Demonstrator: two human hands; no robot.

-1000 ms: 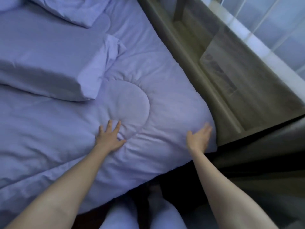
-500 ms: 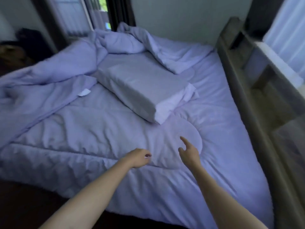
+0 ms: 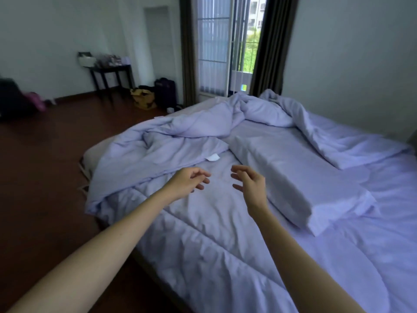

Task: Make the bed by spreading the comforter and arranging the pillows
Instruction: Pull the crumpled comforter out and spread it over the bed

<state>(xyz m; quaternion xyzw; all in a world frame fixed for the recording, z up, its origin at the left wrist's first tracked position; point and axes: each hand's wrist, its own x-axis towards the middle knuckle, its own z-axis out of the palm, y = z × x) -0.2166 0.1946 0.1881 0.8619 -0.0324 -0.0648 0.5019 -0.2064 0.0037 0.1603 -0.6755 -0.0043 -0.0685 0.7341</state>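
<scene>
Both hands are empty. The left hand (image 3: 189, 180) hangs over the comforter (image 3: 203, 236) with its fingers loosely curled and spread a little, thumb apart from them, gripping nothing; whether the fingertips brush the fabric cannot be told. The right hand (image 3: 251, 184) is just to its right, palm turned toward the left hand, fingers bent and fanned, also holding nothing. Both forearms reach from the near edge of the view out over the bed, the left one crossing above the dark wooden floor (image 3: 45, 177) at the bed's left side. The lavender comforter lies fairly flat under and near the hands, with quilted seams showing, while its far and left parts are heaped in rumpled folds; a small white tag (image 3: 212, 157) sits on it just beyond the hands. A long rectangular pillow (image 3: 300, 184) in the same lavender lies on top of the comforter right beside the right hand, running from far-left to near-right. Far left against the wall stand a dark side table (image 3: 110, 73) and some bags (image 3: 158, 91), next to a curtained glass door (image 3: 216, 41).
</scene>
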